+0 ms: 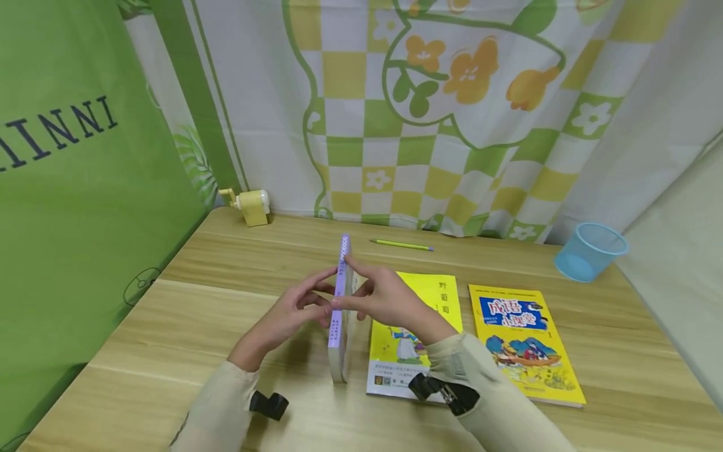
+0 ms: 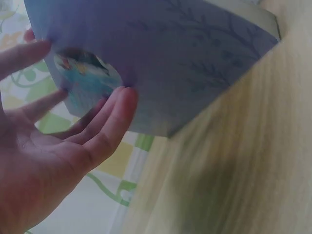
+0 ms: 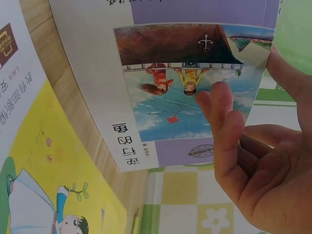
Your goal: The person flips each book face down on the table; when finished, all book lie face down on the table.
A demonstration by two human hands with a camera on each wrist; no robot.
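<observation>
Between my two hands a purple-spined book [image 1: 337,314] stands on edge, its spine facing up toward the head camera. My left hand [image 1: 290,314] holds it from the left, fingertips on the purple cover with branch patterns and a round picture, as the left wrist view shows. On the other side my right hand [image 1: 390,300] grips it, thumb at the spine and bent fingers against the cover. That cover [image 3: 87,73] is white and purple in the right wrist view, with a picture of two children and a kite. The book's lower end is close over the table.
Right of the held book lie a yellow book [image 1: 418,285] partly under my right arm and another yellow book [image 1: 528,358]. Behind them are a green pencil [image 1: 402,245], a yellow pencil sharpener [image 1: 255,208] and a blue bin [image 1: 587,254]. A patterned curtain [image 1: 452,132] hangs at the table's back edge.
</observation>
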